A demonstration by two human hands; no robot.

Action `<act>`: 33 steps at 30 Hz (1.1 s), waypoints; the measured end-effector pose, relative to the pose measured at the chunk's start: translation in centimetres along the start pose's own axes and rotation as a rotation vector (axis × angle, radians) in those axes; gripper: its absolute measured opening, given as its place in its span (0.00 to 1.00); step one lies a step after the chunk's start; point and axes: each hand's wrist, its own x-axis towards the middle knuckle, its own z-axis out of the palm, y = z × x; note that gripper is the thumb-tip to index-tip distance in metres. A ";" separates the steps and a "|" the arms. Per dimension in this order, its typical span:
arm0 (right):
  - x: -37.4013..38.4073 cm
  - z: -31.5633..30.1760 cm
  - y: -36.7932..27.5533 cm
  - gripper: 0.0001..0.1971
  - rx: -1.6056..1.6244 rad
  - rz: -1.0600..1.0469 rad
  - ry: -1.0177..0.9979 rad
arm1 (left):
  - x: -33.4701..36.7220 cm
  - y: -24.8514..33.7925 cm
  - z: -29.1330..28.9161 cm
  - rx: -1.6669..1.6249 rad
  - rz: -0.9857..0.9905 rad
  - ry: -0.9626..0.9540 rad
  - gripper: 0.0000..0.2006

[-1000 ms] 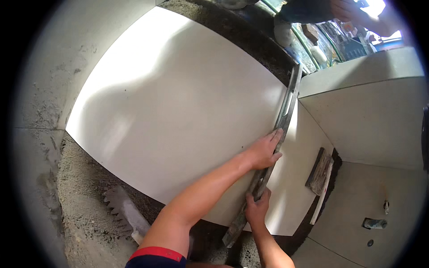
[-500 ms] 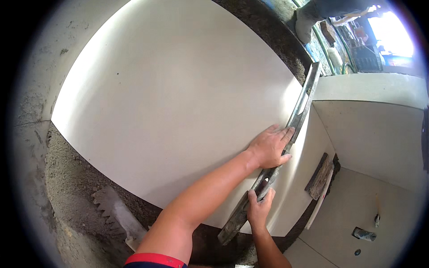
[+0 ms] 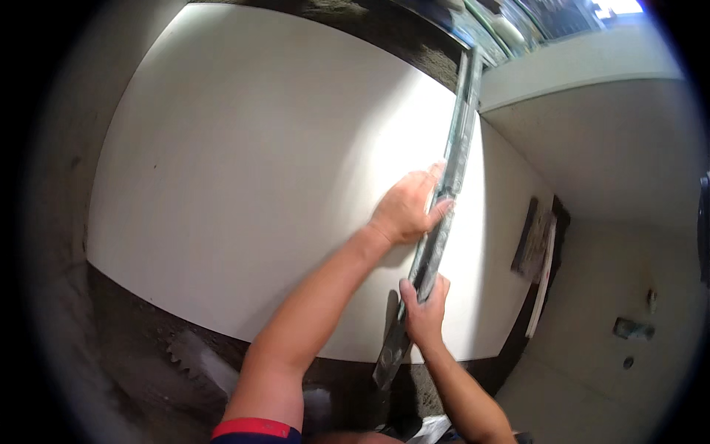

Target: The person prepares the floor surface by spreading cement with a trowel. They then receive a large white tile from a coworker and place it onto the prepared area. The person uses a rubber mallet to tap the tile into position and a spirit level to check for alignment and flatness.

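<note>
A long metal spirit level (image 3: 442, 222), smeared with grey dust, lies lengthwise across the right part of a large pale tile (image 3: 259, 170). My left hand (image 3: 407, 207) is closed on its middle, with the thumb laid across the top. Nearer to me, my right hand (image 3: 427, 311) wraps round the lower part of the level, thumb on the left side. The level's near end extends past the tile's front edge, and its far end reaches the tile's back right corner. A dark shadow shows beside the near end.
Dark, rough mortar borders the tile at front and back. A notched trowel (image 3: 203, 359) lies at the front left. On the right, a wooden block (image 3: 534, 240) stands at the tile's edge, near a tiled wall (image 3: 599, 155). A dusty wall (image 3: 59, 177) rises on the left.
The whole view has shifted. Within it, the level appears farther left and more upright, and both hands have kept their hold on it. Light on the tile has changed.
</note>
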 end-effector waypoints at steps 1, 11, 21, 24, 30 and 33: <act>0.3 -0.4 -0.1 0.22 0.024 -0.008 -0.026 | 0.0 -0.1 -0.4 -0.053 -0.036 0.038 0.31; 1.6 -6.3 9.6 0.20 0.582 0.202 0.170 | -0.3 -0.4 -1.2 0.413 0.095 0.010 0.27; 2.9 -8.8 11.5 0.21 0.620 0.369 0.227 | 0.4 -0.5 -0.2 0.451 0.117 0.006 0.27; 3.8 -8.5 10.5 0.20 0.594 0.359 0.194 | 0.4 -0.4 -0.3 0.486 0.095 0.000 0.28; 5.6 -7.1 6.5 0.19 0.523 0.259 -0.037 | 0.2 0.1 -0.2 0.516 0.073 -0.001 0.31; 8.1 -5.6 2.6 0.25 0.318 0.191 -0.214 | -0.2 -1.0 0.2 0.467 0.078 0.016 0.31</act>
